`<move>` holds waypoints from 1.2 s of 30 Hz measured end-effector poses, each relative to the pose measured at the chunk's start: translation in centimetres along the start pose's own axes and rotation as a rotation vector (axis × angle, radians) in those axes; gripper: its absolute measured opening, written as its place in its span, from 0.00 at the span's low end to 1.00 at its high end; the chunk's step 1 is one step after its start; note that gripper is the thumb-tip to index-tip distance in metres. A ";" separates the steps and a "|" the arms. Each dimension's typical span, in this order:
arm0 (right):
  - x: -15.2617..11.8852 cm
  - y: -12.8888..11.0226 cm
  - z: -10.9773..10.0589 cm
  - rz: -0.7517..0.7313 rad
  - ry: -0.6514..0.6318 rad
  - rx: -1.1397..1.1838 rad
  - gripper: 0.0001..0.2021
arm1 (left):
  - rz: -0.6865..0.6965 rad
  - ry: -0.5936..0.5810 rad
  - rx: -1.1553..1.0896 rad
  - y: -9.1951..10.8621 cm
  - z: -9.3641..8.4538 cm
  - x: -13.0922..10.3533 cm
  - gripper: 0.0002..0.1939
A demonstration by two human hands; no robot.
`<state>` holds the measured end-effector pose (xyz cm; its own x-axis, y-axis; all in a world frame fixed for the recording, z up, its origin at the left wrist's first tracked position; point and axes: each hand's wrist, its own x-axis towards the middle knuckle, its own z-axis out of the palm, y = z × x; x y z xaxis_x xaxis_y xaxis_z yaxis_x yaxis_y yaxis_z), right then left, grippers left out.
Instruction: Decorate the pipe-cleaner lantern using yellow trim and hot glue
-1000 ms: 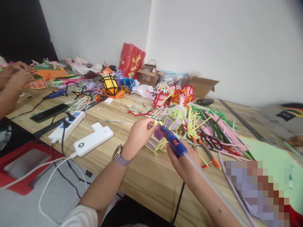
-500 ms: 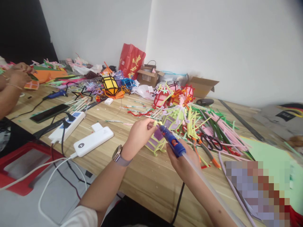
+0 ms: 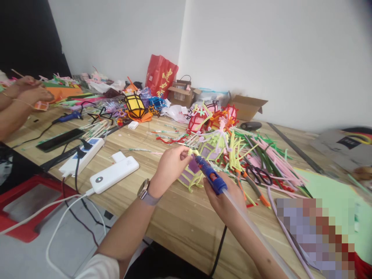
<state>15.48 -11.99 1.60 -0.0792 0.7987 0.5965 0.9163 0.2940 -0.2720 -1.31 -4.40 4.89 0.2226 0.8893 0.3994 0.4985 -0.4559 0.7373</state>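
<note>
My right hand (image 3: pixel 226 195) is wrapped round a blue hot glue gun (image 3: pixel 210 174), with a long clear glue stick (image 3: pixel 241 209) sticking out of its back end. The gun's nozzle points at the fingertips of my left hand (image 3: pixel 174 166). Those fingers pinch a small pale-yellow fuzzy pipe cleaner piece (image 3: pixel 193 152), partly hidden by the thumb. Just beneath and behind both hands stands a lantern (image 3: pixel 188 180) with purple panels and a lime-green pipe cleaner frame. A second purple and green lantern (image 3: pixel 210 150) sits beyond it.
Scissors (image 3: pixel 258 174) and bundled pipe cleaners (image 3: pixel 270 162) lie to the right. At left are a white power bank (image 3: pixel 114 174), a power strip (image 3: pixel 83 155), a phone (image 3: pixel 61 140) and another glue gun (image 3: pixel 69 116). Another person's hands (image 3: pixel 29 91) work at far left. Cardboard boxes (image 3: pixel 247 106) stand behind.
My hands, the glue gun and the pipe cleaner piece stay almost in place. At far left, the other person's hands have shifted slightly to the right.
</note>
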 end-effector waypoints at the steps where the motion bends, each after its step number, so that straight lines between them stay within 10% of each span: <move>1: 0.0 0.0 -0.1 -0.015 0.005 -0.010 0.08 | 0.001 0.002 -0.006 -0.1 0.0 0.0 0.05; 36: 0.1 -0.2 0.1 0.017 0.009 -0.016 0.10 | 0.010 -0.001 -0.030 -0.2 0.2 0.0 0.05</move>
<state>15.27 -11.92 1.61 -0.0605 0.7988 0.5986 0.9235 0.2724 -0.2700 -1.24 -4.29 4.63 0.2284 0.8846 0.4067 0.4709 -0.4660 0.7490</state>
